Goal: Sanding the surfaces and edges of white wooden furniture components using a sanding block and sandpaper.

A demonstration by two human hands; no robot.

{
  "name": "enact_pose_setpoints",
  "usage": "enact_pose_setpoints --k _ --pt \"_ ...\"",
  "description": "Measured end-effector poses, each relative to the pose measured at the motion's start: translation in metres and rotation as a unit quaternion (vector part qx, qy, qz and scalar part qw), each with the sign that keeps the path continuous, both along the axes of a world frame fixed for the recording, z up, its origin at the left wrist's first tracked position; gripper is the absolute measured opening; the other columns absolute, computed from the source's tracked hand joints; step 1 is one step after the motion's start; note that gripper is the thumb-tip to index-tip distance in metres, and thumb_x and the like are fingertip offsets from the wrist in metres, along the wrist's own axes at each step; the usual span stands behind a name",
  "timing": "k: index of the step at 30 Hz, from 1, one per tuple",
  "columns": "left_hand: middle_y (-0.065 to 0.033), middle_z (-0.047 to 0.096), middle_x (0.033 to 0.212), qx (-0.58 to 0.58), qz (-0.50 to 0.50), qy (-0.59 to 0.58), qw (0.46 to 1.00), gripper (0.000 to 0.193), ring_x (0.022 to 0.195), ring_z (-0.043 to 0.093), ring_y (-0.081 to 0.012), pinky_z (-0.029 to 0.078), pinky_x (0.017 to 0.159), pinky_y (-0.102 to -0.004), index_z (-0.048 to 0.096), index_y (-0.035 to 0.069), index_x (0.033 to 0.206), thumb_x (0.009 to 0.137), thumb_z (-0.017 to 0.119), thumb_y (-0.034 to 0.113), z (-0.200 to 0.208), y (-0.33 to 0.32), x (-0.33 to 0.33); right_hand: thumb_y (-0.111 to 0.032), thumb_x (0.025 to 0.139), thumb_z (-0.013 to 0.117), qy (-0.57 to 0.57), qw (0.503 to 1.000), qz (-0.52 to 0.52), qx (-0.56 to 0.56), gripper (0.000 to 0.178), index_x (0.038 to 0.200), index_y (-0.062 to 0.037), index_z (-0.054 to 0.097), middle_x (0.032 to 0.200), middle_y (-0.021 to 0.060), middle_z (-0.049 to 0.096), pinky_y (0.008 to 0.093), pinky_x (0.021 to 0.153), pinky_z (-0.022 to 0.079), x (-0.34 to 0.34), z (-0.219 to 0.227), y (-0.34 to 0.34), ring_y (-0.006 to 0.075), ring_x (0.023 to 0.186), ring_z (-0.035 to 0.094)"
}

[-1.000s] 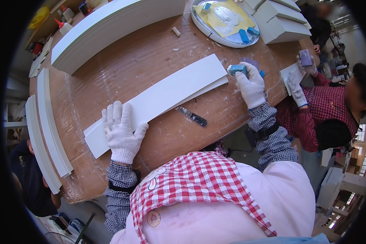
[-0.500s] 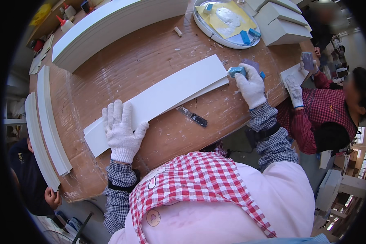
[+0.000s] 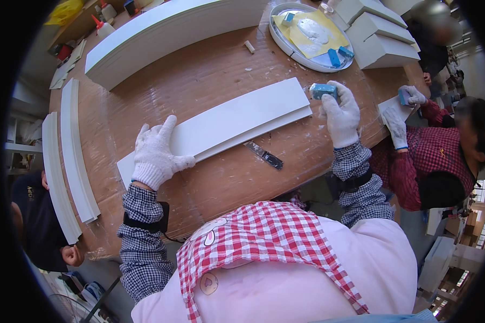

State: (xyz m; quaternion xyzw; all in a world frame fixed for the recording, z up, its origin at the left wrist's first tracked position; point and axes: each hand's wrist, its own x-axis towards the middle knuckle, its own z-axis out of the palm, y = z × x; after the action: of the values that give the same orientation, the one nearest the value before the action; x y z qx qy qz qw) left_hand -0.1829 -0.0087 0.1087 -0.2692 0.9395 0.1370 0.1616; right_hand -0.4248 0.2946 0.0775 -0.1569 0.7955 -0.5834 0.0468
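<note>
Two long white boards lie stacked slightly askew in front of me. My left hand (image 3: 155,155), in a white knit glove, rests on their left end with fingers spread and thumb out to the right. The upper board (image 3: 242,116) covers most of the lower board (image 3: 125,168), which shows at the left end and along the near edge. Just past the boards' right end, my gloved right hand (image 3: 341,114) grips a small blue block (image 3: 324,91) dusted white at one end. The block is held apart from the boards. A flat dark blade tool (image 3: 264,155) lies near their front edge.
A round white tray (image 3: 277,40) at the back holds yellow paper, white powder and blue blocks. A tall white board stack (image 3: 172,40) stands behind; white strips (image 3: 73,151) lie left. White angled pieces (image 3: 385,51) stand back right. A co-worker's gloved hand (image 3: 396,128) works at right.
My left hand has turned, its thumb swinging outward, and the boards sit more squarely on each other. My right hand has turned the blue block a little beside the boards' end.
</note>
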Motion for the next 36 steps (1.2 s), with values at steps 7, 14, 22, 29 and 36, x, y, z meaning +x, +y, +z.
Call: enact_pose_setpoints --k 7,14,22,29,36 --pt "-0.0162 0.049 0.147 -0.066 -0.059 0.129 0.988 0.088 0.142 0.039 -0.0302 0.011 0.127 -0.0461 0.045 0.010 0.148 0.076 0.078 0.049 -0.041 0.000 0.023 -0.025 0.092 0.066 -0.016 0.983 0.031 0.180 0.038 0.122 -0.0022 0.067 0.098 0.0092 0.071 0.0280 0.074 0.054 -0.063 0.007 -0.023 0.0133 0.081 0.065" --pt "-0.0165 0.048 0.147 -0.064 -0.062 0.161 0.983 0.083 0.143 0.037 -0.0319 0.015 0.126 -0.0477 0.049 0.009 0.145 0.076 0.080 0.042 -0.046 -0.001 0.025 -0.037 0.089 0.061 0.081 0.943 0.119 0.300 0.045 0.121 -0.0057 0.068 0.111 0.0203 0.070 0.0365 0.093 0.051 -0.096 0.002 -0.049 0.0319 0.103 0.067" --pt "-0.0159 0.048 0.148 -0.058 -0.053 0.155 0.985 0.083 0.143 0.037 -0.0320 0.016 0.126 -0.0477 0.050 0.010 0.144 0.074 0.082 0.042 -0.043 0.000 0.025 -0.038 0.089 0.062 0.131 0.920 0.131 0.346 0.045 0.120 -0.0066 0.069 0.113 0.0208 0.070 0.0376 0.093 0.051 -0.098 0.011 -0.054 0.0344 0.105 0.066" --pt "-0.0151 0.047 0.149 -0.058 -0.050 0.159 0.984 0.083 0.145 0.032 -0.0359 0.016 0.126 -0.0474 0.051 0.013 0.145 0.074 0.082 0.043 -0.048 -0.002 0.027 -0.036 0.089 0.063 0.105 0.921 0.136 0.350 0.041 0.119 -0.0083 0.070 0.109 0.0194 0.071 0.0370 0.091 0.052 -0.102 0.014 -0.057 0.0326 0.102 0.067" --pt "-0.0150 0.047 0.149 -0.050 -0.051 0.159 0.985 0.082 0.145 0.032 -0.0355 0.016 0.126 -0.0475 0.051 0.013 0.144 0.075 0.081 0.043 -0.046 -0.003 0.027 -0.035 0.090 0.063 0.161 0.884 0.148 0.413 0.041 0.118 -0.0060 0.070 0.113 0.0191 0.070 0.0371 0.092 0.051 -0.100 0.019 -0.063 0.0324 0.104 0.067"
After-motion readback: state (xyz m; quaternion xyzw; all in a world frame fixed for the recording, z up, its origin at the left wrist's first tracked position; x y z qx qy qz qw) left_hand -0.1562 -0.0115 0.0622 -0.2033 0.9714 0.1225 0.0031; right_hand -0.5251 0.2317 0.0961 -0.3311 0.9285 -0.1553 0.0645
